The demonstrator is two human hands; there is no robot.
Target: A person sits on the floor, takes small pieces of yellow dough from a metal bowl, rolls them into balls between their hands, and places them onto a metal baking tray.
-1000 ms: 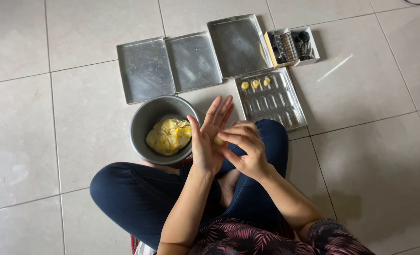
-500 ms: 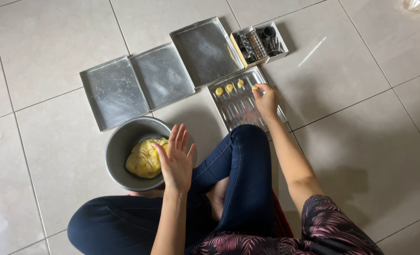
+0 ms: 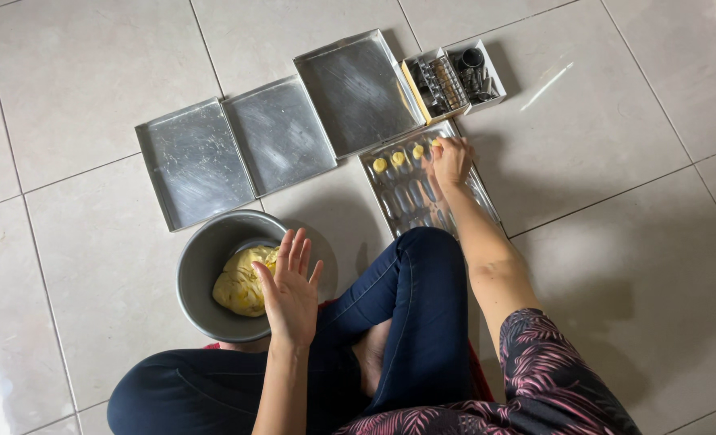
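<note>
Pressing down at the far end of the moulded metal tray [image 3: 434,193], the right hand [image 3: 451,159] has its fingers bent over a small yellow dough piece [image 3: 436,146]; how tightly they close on it cannot be told. Just left of that hand, 3 more yellow dough pieces [image 3: 398,159] sit in a row in the tray's top hollows, and the hollows nearer the person, under the wrist, are bare metal.

The left hand [image 3: 290,288] is held up flat and wide open, fingers spread, palm empty, hovering over the near rim of the grey round bowl [image 3: 201,266]. A lump of yellow dough [image 3: 241,283] lies in the bowl, just left of that palm.

Beyond the left hand, 3 flat baking pans [image 3: 281,133] lie side by side on the tiled floor [image 3: 632,161]. Just beyond the right hand stands a small open box of metal tools [image 3: 454,76]. The person sits cross-legged in dark blue trousers [image 3: 422,298].
</note>
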